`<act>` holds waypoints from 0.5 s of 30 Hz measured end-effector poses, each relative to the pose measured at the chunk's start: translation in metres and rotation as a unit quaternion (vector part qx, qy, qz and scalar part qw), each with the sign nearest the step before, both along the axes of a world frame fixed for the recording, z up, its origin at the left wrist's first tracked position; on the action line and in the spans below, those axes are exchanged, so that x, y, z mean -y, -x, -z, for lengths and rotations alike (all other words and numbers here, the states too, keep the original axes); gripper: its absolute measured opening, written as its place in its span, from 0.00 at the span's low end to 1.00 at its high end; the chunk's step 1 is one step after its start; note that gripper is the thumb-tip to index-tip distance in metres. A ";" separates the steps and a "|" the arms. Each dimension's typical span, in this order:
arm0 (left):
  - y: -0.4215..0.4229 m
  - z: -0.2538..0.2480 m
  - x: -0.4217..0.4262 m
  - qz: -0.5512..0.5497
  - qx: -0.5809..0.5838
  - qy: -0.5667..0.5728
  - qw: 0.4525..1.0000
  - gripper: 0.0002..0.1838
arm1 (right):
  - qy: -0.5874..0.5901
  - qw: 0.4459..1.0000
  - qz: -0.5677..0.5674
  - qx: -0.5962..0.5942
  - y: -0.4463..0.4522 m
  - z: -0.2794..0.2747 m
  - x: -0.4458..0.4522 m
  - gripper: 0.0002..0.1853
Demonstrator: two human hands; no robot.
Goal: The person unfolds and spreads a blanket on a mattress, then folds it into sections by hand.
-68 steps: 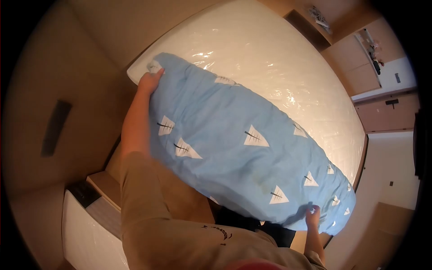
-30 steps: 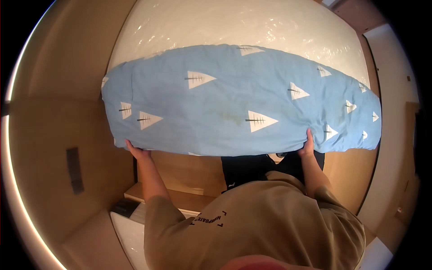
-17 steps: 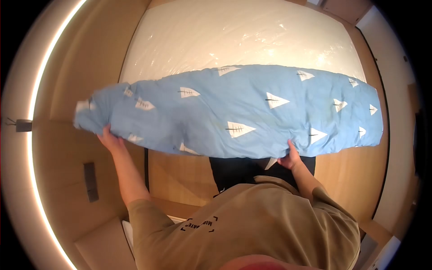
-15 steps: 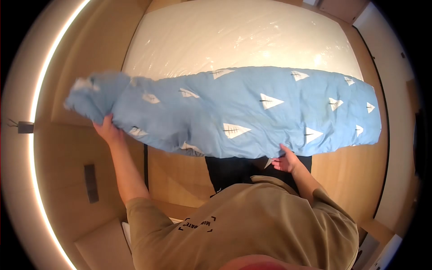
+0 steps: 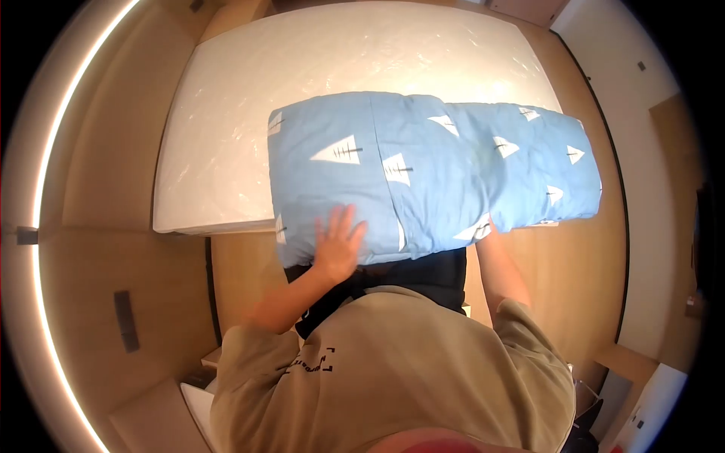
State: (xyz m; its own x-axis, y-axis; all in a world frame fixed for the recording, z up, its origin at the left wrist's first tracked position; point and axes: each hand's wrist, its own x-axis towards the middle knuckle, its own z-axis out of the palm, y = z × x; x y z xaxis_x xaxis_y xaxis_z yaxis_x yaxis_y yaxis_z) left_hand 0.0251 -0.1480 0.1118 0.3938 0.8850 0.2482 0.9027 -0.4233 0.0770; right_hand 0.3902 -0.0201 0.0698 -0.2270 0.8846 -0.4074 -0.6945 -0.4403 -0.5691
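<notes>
A blue quilt (image 5: 445, 174) with white tree shapes lies along the near side of the mattress, its left part folded over onto the rest. My left hand (image 5: 339, 245) rests on the folded part near its front edge, with the fingers spread. At the front edge further right, my right hand (image 5: 485, 228) reaches under the quilt. Its fingers are hidden beneath the cloth.
The mattress (image 5: 249, 98) has a shiny plastic cover and reaches back from the quilt. A panelled wall with a light strip (image 5: 41, 302) stands at the left. Wooden floor (image 5: 559, 279) shows at the right. A second pale mattress corner (image 5: 198, 408) is at the lower left.
The quilt's left end has been folded over to the right, baring the mattress's left corner. My left hand has moved right and now lies spread on top. My right hand has gone under the quilt.
</notes>
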 end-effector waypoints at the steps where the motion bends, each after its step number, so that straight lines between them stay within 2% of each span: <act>1: 0.019 0.011 0.019 -0.066 -0.022 0.029 0.997 0.35 | 0.003 0.999 -0.021 0.034 0.000 0.002 -0.006 0.32; 3: 0.055 0.022 0.047 -0.164 -0.027 0.001 0.986 0.39 | 0.010 0.993 -0.064 0.102 0.002 0.005 -0.016 0.34; 5: 0.075 0.013 0.061 -0.317 0.123 0.028 0.940 0.40 | 0.085 0.990 -0.090 0.064 0.001 -0.028 -0.024 0.36; 6: 0.086 0.023 0.069 -0.358 0.166 0.012 0.919 0.39 | 0.122 0.986 -0.102 0.045 0.002 -0.043 -0.028 0.38; 7: 0.098 0.042 0.077 -0.398 0.208 -0.005 0.894 0.39 | 0.110 0.979 -0.127 0.120 0.006 -0.048 -0.032 0.38; 8: 0.099 0.041 0.079 -0.435 0.249 -0.022 0.865 0.39 | 0.096 0.965 -0.151 0.193 0.014 -0.053 -0.036 0.39; 9: 0.096 0.040 0.081 -0.473 0.441 0.071 0.759 0.38 | 0.082 0.945 -0.174 0.265 0.019 -0.056 -0.039 0.39; 10: 0.088 0.042 0.083 -0.484 0.609 0.156 0.608 0.38 | 0.076 0.932 -0.216 0.281 0.023 -0.051 -0.046 0.38; 11: 0.080 0.039 0.080 -0.461 0.744 0.233 0.424 0.38 | 0.070 0.918 -0.253 0.297 0.026 -0.038 -0.051 0.38; 12: 0.073 0.051 0.081 -0.359 0.836 0.266 0.320 0.39 | 0.064 0.902 -0.290 0.312 0.029 -0.024 -0.055 0.37; 13: 0.065 0.064 0.080 -0.365 0.867 0.252 0.229 0.42 | 0.089 0.902 -0.289 0.307 0.025 -0.013 -0.058 0.35; 14: 0.051 0.055 0.070 -0.367 0.889 0.236 0.137 0.45 | 0.081 0.903 -0.286 0.309 0.023 -0.009 -0.057 0.35; 15: 0.048 0.052 0.066 -0.350 0.906 0.219 0.095 0.44 | 0.074 0.904 -0.284 0.311 0.021 -0.007 -0.053 0.36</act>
